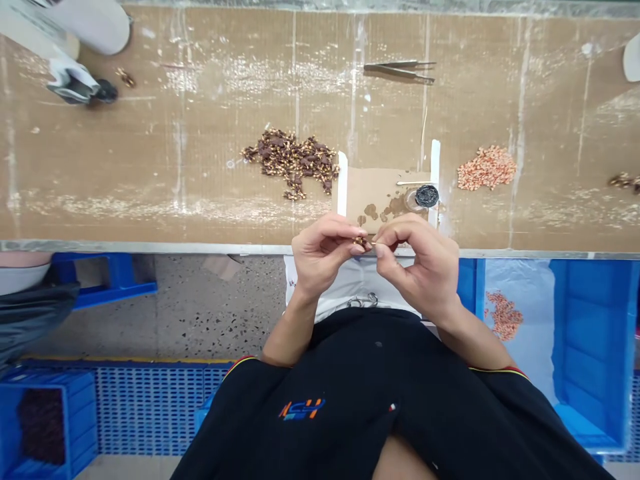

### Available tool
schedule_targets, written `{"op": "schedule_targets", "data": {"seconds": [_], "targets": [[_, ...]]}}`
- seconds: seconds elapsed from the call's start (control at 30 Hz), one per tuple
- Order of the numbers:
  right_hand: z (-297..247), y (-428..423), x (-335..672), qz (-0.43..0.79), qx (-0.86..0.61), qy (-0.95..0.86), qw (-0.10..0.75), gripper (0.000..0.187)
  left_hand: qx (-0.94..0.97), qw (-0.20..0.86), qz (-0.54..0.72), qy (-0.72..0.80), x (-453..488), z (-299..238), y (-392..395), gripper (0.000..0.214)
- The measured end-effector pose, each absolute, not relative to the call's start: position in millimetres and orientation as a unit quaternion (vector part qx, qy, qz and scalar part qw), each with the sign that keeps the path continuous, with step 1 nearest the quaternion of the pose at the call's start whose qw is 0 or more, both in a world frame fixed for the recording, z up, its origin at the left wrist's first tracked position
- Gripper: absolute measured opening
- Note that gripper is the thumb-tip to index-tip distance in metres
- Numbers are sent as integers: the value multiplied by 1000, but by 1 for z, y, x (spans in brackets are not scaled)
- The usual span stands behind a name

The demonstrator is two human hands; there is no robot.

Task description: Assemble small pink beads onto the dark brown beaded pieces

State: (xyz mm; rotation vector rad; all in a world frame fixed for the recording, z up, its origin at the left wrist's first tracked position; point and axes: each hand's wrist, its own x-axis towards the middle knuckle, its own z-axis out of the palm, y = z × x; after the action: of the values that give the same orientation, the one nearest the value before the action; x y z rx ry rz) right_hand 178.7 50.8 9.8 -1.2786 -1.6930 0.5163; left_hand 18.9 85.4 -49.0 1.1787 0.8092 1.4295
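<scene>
My left hand [320, 257] pinches a small brown-and-gold piece [360, 241] between thumb and fingertips, just over the table's front edge. Close against it, my right hand [423, 267] is closed in a pinch; a short pale tip shows at its fingertips, but what it belongs to is hidden. Beyond the hands lies a tan cardboard sheet [380, 190] with dark wet stains. On the sheet are a thin white stick [416, 183] and a small round container with black contents or a black top [427, 196]. A heap of similar brown-and-gold pieces [295, 157] lies left of the sheet.
Small orange-and-white pieces [487, 168] are heaped right of the sheet. Tweezers [400, 70] lie farther back. White containers [95, 27] stand at the back left. Below the table edge are a blue crate [593, 333] on the right and a blue stool [107, 267] on the left.
</scene>
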Motion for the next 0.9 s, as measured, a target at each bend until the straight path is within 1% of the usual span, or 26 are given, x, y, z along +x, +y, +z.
{"op": "schedule_targets", "data": {"seconds": [0.27,0.43,0.53,0.6,0.7,0.9], "targets": [[12,50,173,206,-518,-697,452,21,557,462,610,323,15,-44,82,10],[14,52,175,221,-507,-706,443,22,575,452,607,310,13,-44,82,10],[16,53,178,238,-502,-713,428,21,569,457,591,343,13,-43,82,20],[16,53,180,245,-496,-716,426,20,567,455,591,349,13,-43,82,21],[16,54,181,253,-489,-717,427,20,573,454,605,315,13,-43,83,11],[16,55,182,285,-472,-716,429,20,576,464,620,262,13,-48,88,23]]}}
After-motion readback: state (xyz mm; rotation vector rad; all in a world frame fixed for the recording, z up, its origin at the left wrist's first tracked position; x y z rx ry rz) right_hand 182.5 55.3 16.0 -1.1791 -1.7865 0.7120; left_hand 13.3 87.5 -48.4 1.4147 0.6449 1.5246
